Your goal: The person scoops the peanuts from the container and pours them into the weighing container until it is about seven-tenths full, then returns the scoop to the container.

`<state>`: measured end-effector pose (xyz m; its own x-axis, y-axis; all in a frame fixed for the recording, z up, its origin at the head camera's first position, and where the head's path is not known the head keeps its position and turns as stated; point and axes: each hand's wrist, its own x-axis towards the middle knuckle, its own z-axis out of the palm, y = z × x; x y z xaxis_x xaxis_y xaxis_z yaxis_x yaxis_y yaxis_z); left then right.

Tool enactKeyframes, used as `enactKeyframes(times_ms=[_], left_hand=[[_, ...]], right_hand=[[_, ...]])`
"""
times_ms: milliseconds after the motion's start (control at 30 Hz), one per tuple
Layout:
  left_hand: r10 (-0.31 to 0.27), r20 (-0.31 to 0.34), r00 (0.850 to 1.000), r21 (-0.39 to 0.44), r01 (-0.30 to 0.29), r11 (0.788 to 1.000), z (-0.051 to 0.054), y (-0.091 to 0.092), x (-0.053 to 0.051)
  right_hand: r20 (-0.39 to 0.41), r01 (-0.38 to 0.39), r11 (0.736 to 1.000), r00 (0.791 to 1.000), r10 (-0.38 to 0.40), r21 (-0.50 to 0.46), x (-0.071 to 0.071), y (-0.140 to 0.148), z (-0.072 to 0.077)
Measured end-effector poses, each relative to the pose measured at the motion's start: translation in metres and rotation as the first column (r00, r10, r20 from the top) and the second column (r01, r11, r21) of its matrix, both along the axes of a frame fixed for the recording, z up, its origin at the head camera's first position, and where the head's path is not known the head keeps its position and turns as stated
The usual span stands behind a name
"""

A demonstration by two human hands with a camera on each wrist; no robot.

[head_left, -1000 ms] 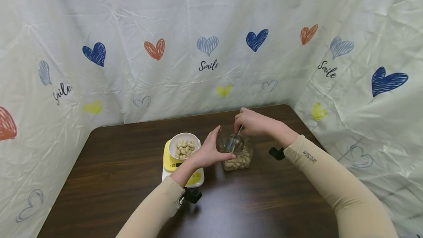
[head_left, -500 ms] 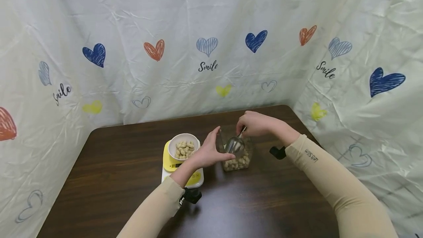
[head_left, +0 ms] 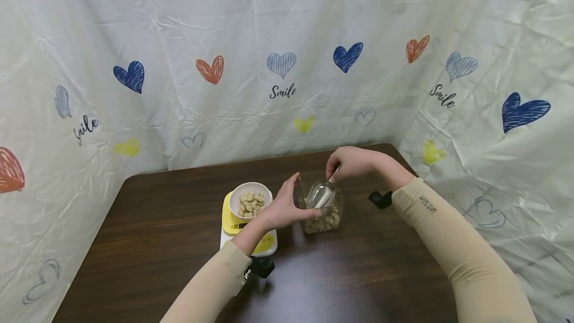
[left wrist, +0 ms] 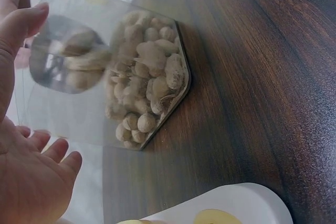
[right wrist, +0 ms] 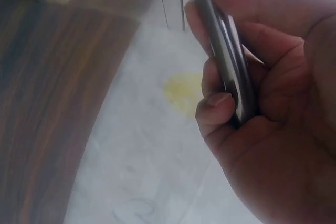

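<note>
My left hand (head_left: 282,208) holds a clear plastic container (head_left: 342,209) at its left side, thumb across the front wall and fingers along the far side. Shelled-on peanuts (left wrist: 147,72) fill the container's lower part. A metal scoop (head_left: 322,193) is tilted inside the container, above the pile. My right hand (head_left: 354,163) grips the scoop's handle (right wrist: 231,66), fingers curled round it in the right wrist view. Through the clear wall, the left wrist view shows several peanuts in the scoop's bowl (left wrist: 44,61).
Left of the container stands a yellow and white kitchen scale (head_left: 229,222), bearing a white bowl (head_left: 235,202) with several peanuts in it. My left forearm crosses the scale's front. A heart-printed curtain (head_left: 251,133) hangs behind the dark wooden table (head_left: 170,243).
My right hand has shifted slightly to the right, and the scoop has lifted and turned within the container. My left hand stays in place at the container.
</note>
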<state>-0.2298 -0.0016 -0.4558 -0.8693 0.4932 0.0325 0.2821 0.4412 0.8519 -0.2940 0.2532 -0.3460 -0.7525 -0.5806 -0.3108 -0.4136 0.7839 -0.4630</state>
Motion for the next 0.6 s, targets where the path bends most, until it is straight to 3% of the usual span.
enactKeyframes(times_ms=[233,600], left_hand=[[0.003,0.004,1.0,0.008,-0.003,1.0,-0.001,0.0,0.0],[0.004,0.005,1.0,0.009,-0.005,1.0,-0.001,-0.001,0.001]], right_hand=[[0.096,0.033,0.995,0.995,-0.025,-0.09,-0.003,0.016,0.002],[0.102,0.059,0.981,0.994,-0.041,-0.185,-0.002,0.032,0.0]])
